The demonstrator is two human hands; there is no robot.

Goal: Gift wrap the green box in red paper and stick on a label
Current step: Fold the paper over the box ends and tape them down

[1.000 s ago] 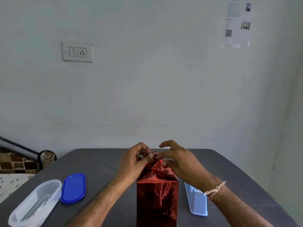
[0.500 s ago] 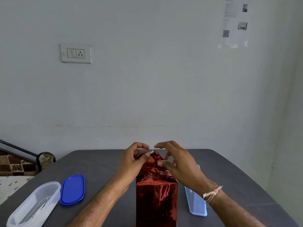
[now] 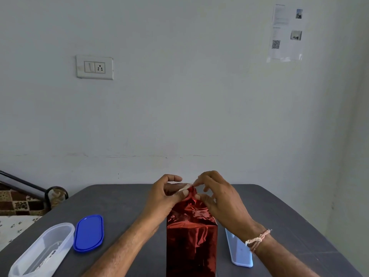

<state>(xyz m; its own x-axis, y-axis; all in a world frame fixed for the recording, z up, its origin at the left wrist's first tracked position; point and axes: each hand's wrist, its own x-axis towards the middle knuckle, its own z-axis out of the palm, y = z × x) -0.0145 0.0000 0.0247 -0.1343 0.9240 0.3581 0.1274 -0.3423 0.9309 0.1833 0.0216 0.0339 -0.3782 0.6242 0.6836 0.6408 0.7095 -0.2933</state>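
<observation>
A tall box wrapped in shiny red paper (image 3: pixel 191 246) stands upright at the table's near middle; none of the green box shows. The paper is gathered into a crumpled peak at the top. My left hand (image 3: pixel 167 196) pinches that peak from the left, thumb against the red paper, with a strip of clear tape (image 3: pixel 184 186) across its fingertips. My right hand (image 3: pixel 219 198) comes from the right; its thumb and fingers pinch the peak and the tape's end. No label is in view.
A clear oval container (image 3: pixel 42 250) and its blue lid (image 3: pixel 88 232) lie at the left of the dark grey table (image 3: pixel 279 216). A light-blue flat lid (image 3: pixel 240 250) lies just right of the box. The wall is close behind the table.
Both hands stayed at the paper's peak; the fingers shifted slightly and the tape strip now lies across the top of the gathered paper. The box has not moved.
</observation>
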